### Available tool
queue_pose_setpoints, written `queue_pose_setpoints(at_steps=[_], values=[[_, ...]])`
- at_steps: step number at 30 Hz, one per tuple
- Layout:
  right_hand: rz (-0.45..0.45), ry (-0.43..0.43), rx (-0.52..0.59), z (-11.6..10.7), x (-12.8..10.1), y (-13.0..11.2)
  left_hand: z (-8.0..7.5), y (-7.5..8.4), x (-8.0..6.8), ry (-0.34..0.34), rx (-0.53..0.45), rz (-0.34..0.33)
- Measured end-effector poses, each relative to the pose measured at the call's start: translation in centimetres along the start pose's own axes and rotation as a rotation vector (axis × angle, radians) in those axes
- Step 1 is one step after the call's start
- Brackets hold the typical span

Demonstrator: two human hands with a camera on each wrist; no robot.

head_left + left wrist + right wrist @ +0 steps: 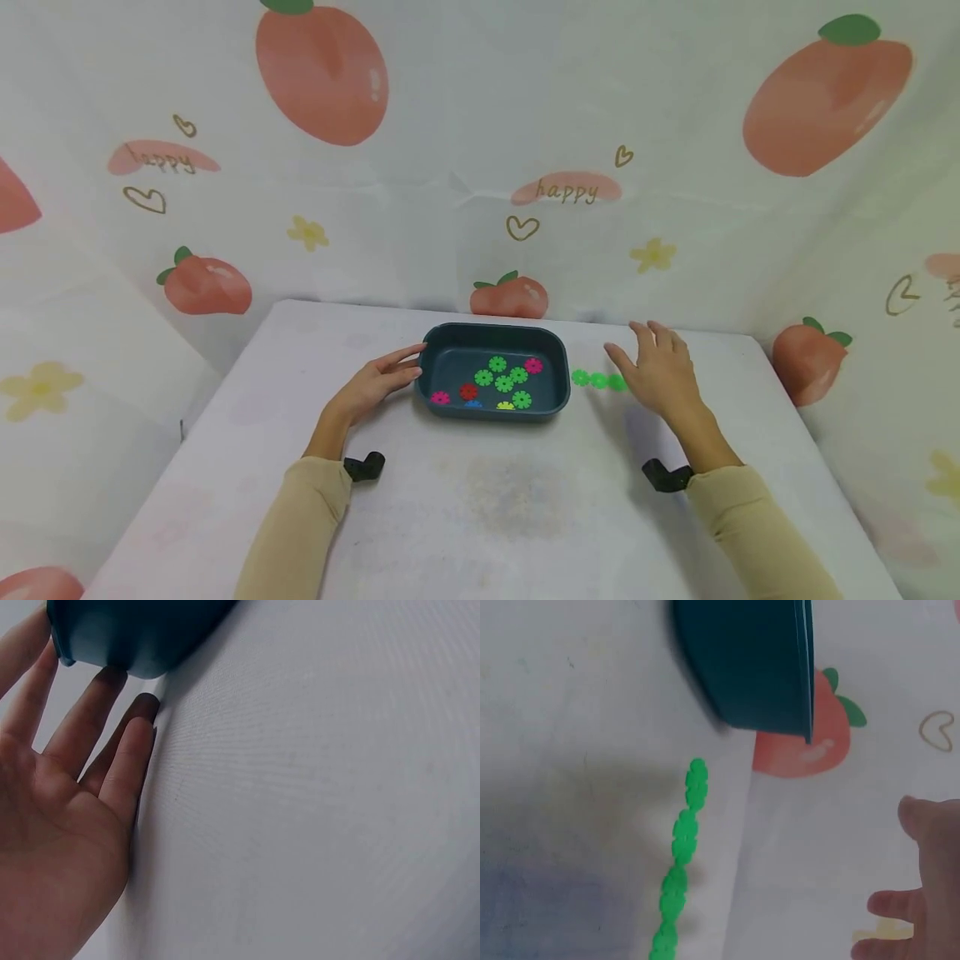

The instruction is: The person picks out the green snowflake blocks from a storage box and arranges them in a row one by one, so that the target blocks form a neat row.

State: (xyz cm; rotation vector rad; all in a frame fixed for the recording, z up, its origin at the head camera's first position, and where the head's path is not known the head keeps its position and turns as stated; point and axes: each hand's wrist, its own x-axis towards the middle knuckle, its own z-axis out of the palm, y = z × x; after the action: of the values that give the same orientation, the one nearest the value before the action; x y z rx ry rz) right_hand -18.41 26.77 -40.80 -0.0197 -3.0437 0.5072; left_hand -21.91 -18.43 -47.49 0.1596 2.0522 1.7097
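Both hands lie spread, fingers straight, gripping nothing. Left hand [372,385] sits left of centre in the head view, palm low on the table [495,517], fingertips touching the left wall of the dark teal tray [442,346]. Left wrist view confirms: straight fingers [90,712] reach under the tray's rounded corner [135,637] at the upper left of that frame, palm flat beside the white cloth.

Right hand [660,371] is right of centre, fingers spread and relaxed, hovering or resting just right of the tray; contact with the table cannot be told. Right wrist view shows only its fingertips [930,885] at the lower right edge, apart from everything.

Short row of green gear pieces [597,381] lies on the table between the tray's right wall and the right hand, near the thumb side, not touched. In the right wrist view the row [681,855] runs up from the bottom edge, linked end to end, toward the tray's wall [750,667].

Tray stands mid-frame, at the far half of the table. Inside: loose gear pieces [504,383], mostly green, with pink, red, blue and yellow ones.

Behind the table hangs a peach-print backdrop [322,75]. Beige sleeves [300,533] cover both forearms; a black camera mount [365,467] is at each wrist.
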Motion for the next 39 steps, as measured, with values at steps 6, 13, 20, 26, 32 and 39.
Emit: queue_pose_setpoints(at_steps=[6, 13, 20, 26, 32, 39], values=[[-0.026, 0.020, -0.023, 0.3, 0.1, -1.4, 0.2, 1.5, -1.1, -0.013, 0.000, -0.005], [-0.074, -0.018, -0.075, 0.5, 0.2, -2.8, 0.3, 1.4, -1.0, -0.016, 0.002, -0.005], [-0.156, -0.021, -0.108, 1.2, 0.4, -4.2, 0.1, 0.8, -0.5, -0.002, 0.013, -0.003], [-0.217, -0.021, -0.151, 2.2, 0.4, -5.1, 0.0, -0.4, 0.3, 0.002, 0.026, 0.014], [-0.264, -0.045, -0.130, 3.1, 0.5, -6.6, 0.1, -0.6, 0.4, 0.006, 0.022, 0.023], [-0.339, -0.076, -0.103, 4.4, 0.8, -8.4, 0.1, -0.7, 0.4, -0.009, -0.022, 0.035]])
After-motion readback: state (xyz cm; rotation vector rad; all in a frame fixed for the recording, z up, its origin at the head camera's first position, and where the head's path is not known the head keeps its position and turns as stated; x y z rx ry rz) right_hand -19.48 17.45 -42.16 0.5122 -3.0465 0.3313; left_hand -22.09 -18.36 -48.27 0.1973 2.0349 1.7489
